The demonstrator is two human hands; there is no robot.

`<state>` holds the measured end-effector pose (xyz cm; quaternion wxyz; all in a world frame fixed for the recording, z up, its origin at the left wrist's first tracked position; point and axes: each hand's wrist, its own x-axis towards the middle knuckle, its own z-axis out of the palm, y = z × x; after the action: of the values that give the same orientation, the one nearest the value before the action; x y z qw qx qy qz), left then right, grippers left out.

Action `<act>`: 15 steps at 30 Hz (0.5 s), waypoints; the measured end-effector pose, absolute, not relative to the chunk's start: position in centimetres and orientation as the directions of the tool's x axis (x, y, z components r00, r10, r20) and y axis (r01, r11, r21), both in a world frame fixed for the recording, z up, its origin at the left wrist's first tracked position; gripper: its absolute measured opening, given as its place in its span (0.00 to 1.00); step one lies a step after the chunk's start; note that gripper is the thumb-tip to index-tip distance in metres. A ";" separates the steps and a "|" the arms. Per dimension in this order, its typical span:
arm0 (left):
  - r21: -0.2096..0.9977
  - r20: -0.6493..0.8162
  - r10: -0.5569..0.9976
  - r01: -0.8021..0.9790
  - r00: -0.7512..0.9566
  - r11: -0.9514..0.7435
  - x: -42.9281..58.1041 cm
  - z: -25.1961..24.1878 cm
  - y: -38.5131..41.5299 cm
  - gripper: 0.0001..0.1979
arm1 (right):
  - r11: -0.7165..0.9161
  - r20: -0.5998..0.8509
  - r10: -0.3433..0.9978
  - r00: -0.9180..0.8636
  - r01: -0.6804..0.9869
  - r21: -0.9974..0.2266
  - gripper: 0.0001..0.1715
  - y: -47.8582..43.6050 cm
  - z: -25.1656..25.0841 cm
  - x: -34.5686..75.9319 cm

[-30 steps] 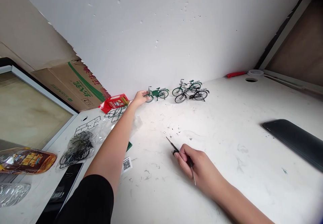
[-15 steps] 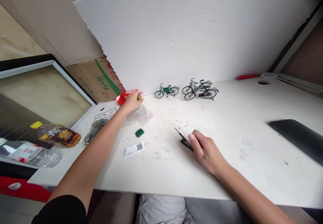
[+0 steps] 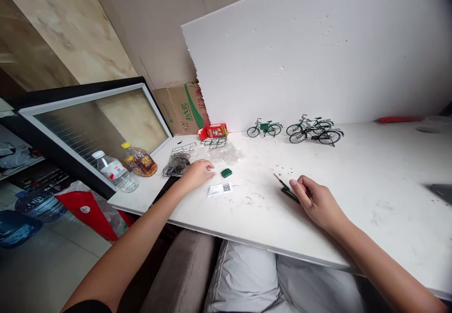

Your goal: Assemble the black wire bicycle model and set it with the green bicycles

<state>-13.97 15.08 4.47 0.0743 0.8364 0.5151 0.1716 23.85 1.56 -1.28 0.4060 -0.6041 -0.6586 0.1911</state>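
My left hand (image 3: 197, 173) rests flat on the white table (image 3: 370, 186), fingers loosely curled, holding nothing. It lies between a bag of dark model parts (image 3: 176, 164) and a small green piece (image 3: 226, 172), just above a white QR-code card (image 3: 219, 189). My right hand (image 3: 316, 202) grips a thin black screwdriver (image 3: 282, 185) that points up and left. A green model bicycle (image 3: 264, 128) stands at the back against the white foam board (image 3: 318, 54), with two more model bicycles (image 3: 314, 131) to its right.
A red carton (image 3: 216, 131) and wire part frames (image 3: 215, 142) lie at the back left. Two plastic bottles (image 3: 127, 167) stand on the table's left corner beside a glass-topped cabinet (image 3: 88, 124). A cardboard box (image 3: 183, 108) leans behind. A dark phone (image 3: 441, 191) lies far right.
My left hand has drawn back from the green bicycle, past the red carton, to the table near the parts bag. The view has swung left. My right hand keeps the screwdriver.
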 end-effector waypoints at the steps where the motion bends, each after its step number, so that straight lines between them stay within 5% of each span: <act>1: 0.311 0.198 0.883 0.827 0.426 -0.468 -13.1 3.9 15.2 0.15 | 0.196 0.307 0.950 0.064 0.641 -0.742 0.28 1.6 -1.3 23.8; 5: 0.296 0.128 0.871 0.820 0.473 -0.489 -9.7 2.2 16.7 0.23 | 0.206 0.328 0.941 0.085 0.623 -0.754 0.27 1.5 -1.4 23.8; 15: 0.196 -0.051 0.795 0.786 0.605 -0.586 -6.4 3.3 19.3 0.14 | 0.226 0.291 0.956 0.040 0.534 -0.815 0.24 1.2 -1.5 24.0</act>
<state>-6.43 19.34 3.31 0.0997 0.8902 0.4439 0.0210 23.97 1.17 -1.53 0.4372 -0.5734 -0.6495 0.2412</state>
